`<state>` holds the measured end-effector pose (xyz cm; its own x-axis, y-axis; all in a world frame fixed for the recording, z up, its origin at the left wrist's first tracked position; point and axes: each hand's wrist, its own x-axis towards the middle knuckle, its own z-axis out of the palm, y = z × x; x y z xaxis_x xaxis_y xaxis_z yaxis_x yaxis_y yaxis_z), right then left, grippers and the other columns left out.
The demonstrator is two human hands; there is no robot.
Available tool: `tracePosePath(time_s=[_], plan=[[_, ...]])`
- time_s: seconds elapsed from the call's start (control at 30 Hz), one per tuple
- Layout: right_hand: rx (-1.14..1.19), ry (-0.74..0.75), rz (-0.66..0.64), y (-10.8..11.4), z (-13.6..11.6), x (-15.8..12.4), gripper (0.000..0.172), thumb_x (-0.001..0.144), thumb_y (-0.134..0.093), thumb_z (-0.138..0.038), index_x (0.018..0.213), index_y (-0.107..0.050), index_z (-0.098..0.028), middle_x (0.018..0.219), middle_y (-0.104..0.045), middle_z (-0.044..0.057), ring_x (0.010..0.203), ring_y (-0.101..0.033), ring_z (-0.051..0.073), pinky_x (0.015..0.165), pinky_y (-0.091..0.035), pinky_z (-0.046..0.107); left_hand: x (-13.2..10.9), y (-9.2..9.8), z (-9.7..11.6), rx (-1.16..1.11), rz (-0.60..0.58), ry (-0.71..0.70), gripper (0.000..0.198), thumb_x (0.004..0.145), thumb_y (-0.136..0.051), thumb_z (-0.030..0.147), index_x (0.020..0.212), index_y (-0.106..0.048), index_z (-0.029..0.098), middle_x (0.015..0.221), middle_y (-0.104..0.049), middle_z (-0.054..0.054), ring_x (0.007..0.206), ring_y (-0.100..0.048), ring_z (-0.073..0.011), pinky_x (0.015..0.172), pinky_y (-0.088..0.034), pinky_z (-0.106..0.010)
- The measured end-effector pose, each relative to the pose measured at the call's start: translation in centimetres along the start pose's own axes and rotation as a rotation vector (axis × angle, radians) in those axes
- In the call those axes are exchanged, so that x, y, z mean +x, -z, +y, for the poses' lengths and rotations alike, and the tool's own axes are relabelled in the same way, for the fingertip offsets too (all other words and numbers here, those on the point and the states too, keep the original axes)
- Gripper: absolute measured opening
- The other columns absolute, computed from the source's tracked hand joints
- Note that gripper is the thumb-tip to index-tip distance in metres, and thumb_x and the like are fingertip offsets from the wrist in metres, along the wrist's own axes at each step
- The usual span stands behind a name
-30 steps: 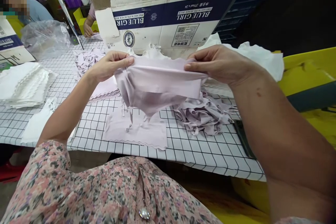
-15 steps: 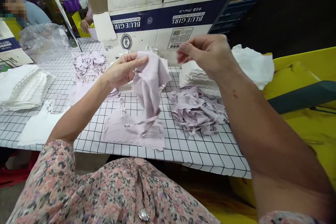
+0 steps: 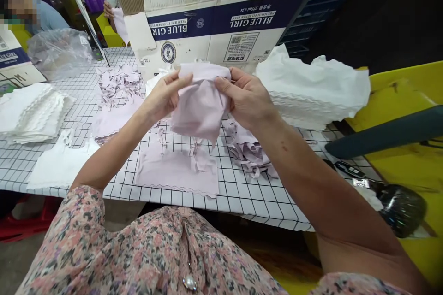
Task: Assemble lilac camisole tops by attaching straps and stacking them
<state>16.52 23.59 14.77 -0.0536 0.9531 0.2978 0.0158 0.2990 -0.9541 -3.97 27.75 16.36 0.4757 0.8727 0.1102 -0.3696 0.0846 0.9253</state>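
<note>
Between my two hands hangs a pale lilac fabric garment piece (image 3: 200, 103), raised above the table. My left hand (image 3: 166, 94) pinches its upper left edge between thumb and fingers. On the upper right edge, my right hand (image 3: 247, 97) grips it the same way. Below lies a lilac camisole top (image 3: 176, 170), spread flat with thin straps and a wavy hem at the near side. A heap of crumpled lilac pieces (image 3: 251, 150) sits to the right, partly behind my right forearm.
A tall stack of white garments (image 3: 311, 87) stands at right, another white stack (image 3: 27, 113) at far left. A beer carton (image 3: 221, 23) walls off the back. Lilac scraps (image 3: 119, 83) lie left of centre. A person (image 3: 50, 14) sits far left.
My right hand has come down and left, from empty air onto the lilac piece. The piece, earlier dangling from my left hand alone, is now stretched between both hands.
</note>
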Motion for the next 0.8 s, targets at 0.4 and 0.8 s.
tracePosePath(time_s=[0.4, 0.8], plan=[[-0.080, 0.021, -0.243, 1.3, -1.6, -1.0, 0.061, 0.081, -0.076, -0.082, 0.113, -0.077, -0.030, 0.120, -0.076, 0.005, 0.112, -0.070, 0.022, 0.095, -0.059, 0.036, -2.3, -0.9, -0.1, 0.293, -0.309, 0.104, 0.028, 0.074, -0.098, 0.031, 0.091, -0.085, 0.014, 0.089, -0.080, -0.010, 0.076, -0.076, -0.0190, 0.068, -0.055, -0.030], [-0.091, -0.079, -0.395, 3.2, -1.6, -0.8, 0.050, 0.077, -0.092, -0.062, 0.074, -0.065, -0.020, 0.066, -0.053, -0.002, 0.060, -0.046, 0.009, 0.049, -0.035, 0.024, -3.5, 1.4, 0.8, 0.458, -0.280, 0.096, 0.046, 0.068, -0.100, 0.046, 0.066, -0.070, 0.012, 0.061, -0.058, 0.002, 0.053, -0.050, -0.0055, 0.049, -0.031, -0.021]])
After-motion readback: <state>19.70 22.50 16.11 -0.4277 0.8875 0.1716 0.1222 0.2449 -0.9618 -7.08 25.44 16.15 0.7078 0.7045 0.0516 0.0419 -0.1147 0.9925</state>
